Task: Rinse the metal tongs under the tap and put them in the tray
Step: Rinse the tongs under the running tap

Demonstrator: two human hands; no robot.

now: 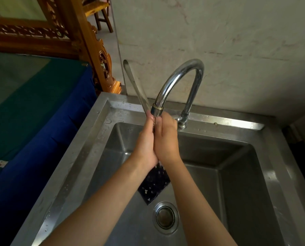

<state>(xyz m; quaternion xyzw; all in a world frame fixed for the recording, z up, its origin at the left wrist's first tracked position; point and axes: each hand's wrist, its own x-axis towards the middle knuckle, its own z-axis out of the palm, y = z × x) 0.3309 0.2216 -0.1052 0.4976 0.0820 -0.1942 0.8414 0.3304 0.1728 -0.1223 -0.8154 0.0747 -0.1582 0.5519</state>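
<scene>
The metal tongs are clasped between my two hands right under the spout of the curved chrome tap. One shiny arm sticks up and to the left, past the tap. A dark flat speckled end hangs below my palms over the basin. My left hand holds the tongs from the left, its fingers reaching up to the spout. My right hand presses against them from the right, with its fingers curled over them at the top. Water runs between my palms. No tray is in view.
The steel sink has a deep basin with a round drain near the front, and its rim is wet. To the left lies a surface covered in blue and green cloth, with carved wooden furniture behind it. A tiled wall stands behind the tap.
</scene>
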